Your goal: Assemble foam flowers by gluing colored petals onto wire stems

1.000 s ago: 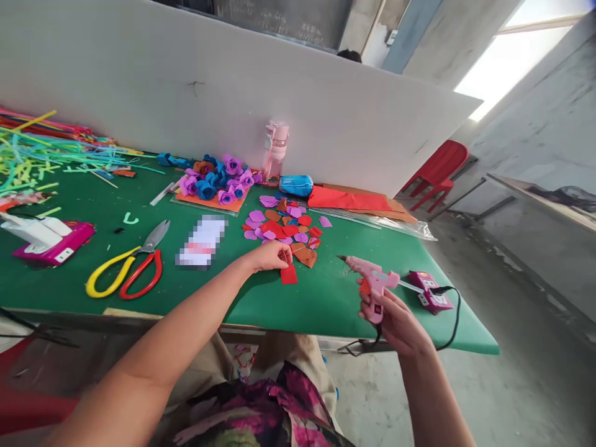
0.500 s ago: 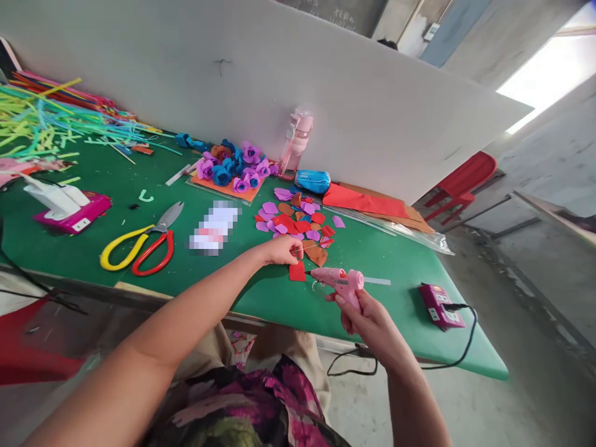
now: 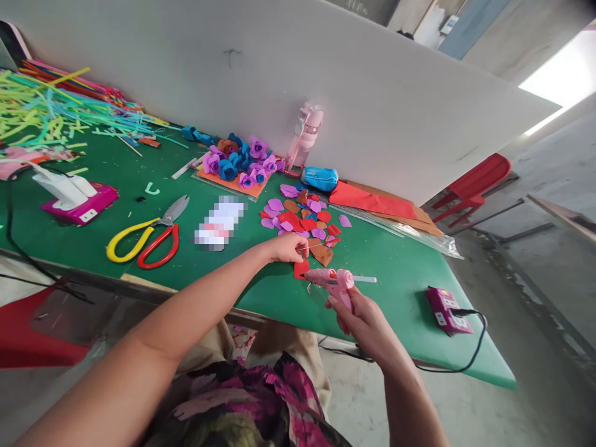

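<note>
My left hand (image 3: 289,248) is closed, with its fingertips pinching the upper edge of a small red paper petal (image 3: 301,269). A thin pale strand runs rightward from these fingers across a brown petal (image 3: 321,252). My right hand (image 3: 363,315) is wrapped round the handle of a pink hot glue gun (image 3: 329,279). Its nozzle meets the right side of the red petal, and a clear glue stick (image 3: 365,279) pokes out of its back end. Just beyond my left hand lies a loose pile of purple, red, brown and blue petals (image 3: 291,220).
Scissors (image 3: 161,233), paper flowers (image 3: 228,169), a blue pouch (image 3: 320,179) and a pink bottle (image 3: 305,138) rest on the green table (image 3: 261,292). Coloured strips (image 3: 56,112) cover the far left. Power blocks sit left (image 3: 88,205) and right (image 3: 447,310), with black cables.
The glue gun has moved left, bringing its nozzle over the red petal's edge. My left hand keeps its pinch on the petal. The whole view has shifted slightly.
</note>
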Available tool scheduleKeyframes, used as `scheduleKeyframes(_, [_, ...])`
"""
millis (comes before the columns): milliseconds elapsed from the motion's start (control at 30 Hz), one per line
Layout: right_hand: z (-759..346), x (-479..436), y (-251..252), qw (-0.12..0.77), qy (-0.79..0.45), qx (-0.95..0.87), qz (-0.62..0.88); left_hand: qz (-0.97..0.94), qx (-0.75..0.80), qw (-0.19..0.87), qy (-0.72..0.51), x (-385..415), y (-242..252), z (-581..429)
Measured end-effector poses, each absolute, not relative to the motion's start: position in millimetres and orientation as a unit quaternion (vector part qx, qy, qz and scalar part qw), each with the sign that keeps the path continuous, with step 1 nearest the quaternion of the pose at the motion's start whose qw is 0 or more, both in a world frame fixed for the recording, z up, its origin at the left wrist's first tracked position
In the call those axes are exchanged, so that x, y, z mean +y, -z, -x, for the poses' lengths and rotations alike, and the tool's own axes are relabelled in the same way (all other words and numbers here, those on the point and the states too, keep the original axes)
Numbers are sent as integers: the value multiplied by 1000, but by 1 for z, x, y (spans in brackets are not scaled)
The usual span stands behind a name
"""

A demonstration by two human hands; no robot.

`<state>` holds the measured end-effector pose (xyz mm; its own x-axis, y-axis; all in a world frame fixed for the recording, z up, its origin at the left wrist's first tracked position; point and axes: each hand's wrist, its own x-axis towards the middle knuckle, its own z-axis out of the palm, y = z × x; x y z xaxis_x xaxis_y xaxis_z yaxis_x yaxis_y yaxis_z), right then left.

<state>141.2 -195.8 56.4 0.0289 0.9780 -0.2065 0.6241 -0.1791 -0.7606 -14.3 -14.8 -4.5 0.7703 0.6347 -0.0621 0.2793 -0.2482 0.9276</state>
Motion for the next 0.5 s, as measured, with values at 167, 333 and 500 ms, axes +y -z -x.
scheduleKeyframes(167, [-140, -196, -56, 242, -362, -598, 672, -773, 301, 534, -163, -16, 2, 15])
scheduleKeyframes(333, [-139, -194, -57, 243, -359, -601, 671, -774, 309, 530, -158, -17, -1, 15])
scheduleKeyframes(500, [-140, -195, -54, 251, -366, -603, 663, -778, 308, 525, -157, -17, -1, 15])
